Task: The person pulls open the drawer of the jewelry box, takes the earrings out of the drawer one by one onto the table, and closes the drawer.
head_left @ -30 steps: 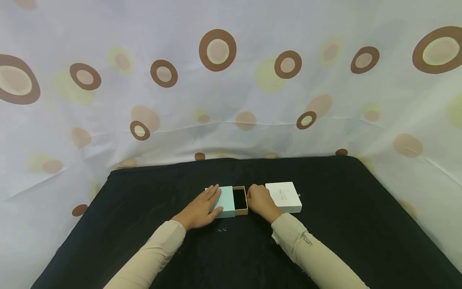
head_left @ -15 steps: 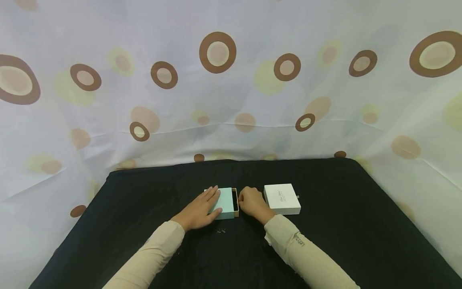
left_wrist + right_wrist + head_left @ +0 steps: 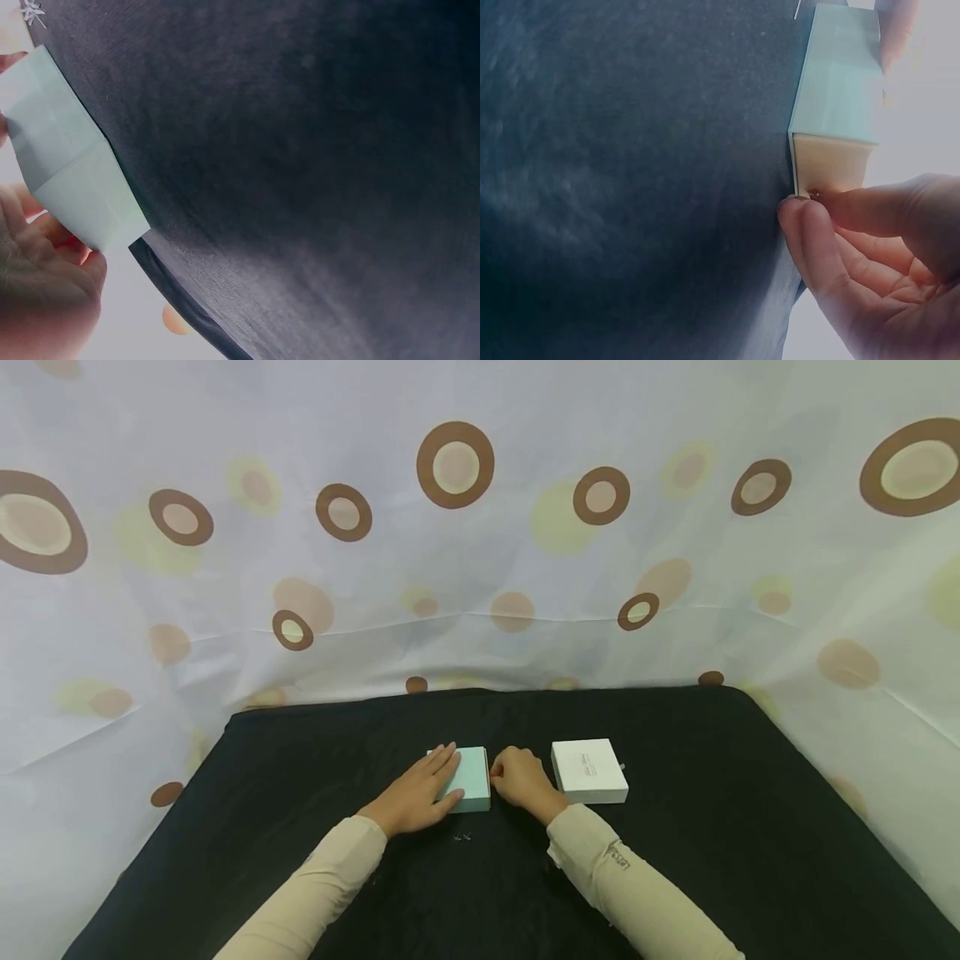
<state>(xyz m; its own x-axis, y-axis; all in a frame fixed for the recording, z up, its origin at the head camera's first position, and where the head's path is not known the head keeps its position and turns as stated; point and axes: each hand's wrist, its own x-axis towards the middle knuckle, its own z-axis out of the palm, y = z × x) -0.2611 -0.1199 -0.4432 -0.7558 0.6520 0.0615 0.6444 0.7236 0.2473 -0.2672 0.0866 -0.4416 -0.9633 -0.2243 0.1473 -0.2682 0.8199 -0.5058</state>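
Note:
A light-blue drawer box (image 3: 472, 772) lies on the black cloth, its tan inner drawer (image 3: 832, 161) nearly flush with the sleeve. My left hand (image 3: 416, 789) rests across the sleeve's left part, fingers extended over the top and thumb by the front edge. In the left wrist view, some fingertips (image 3: 91, 262) touch the sleeve's end. At the right end, my right hand (image 3: 521, 777) pinches thumb and index finger together against the drawer's end face; a small dark spot shows by the thumb tip, and whatever lies between the fingertips is hidden.
A white box (image 3: 590, 771) with small printed lettering and a little tab on its right side sits right of my right hand. Small silvery pieces (image 3: 462, 837) lie in front of the blue box. A spotted curtain (image 3: 480, 552) hangs behind the black-covered table (image 3: 337, 727).
The drawer has slid left into the blue sleeve, from about half out to nearly flush. My right hand has moved left with it; the left hand has stayed in place.

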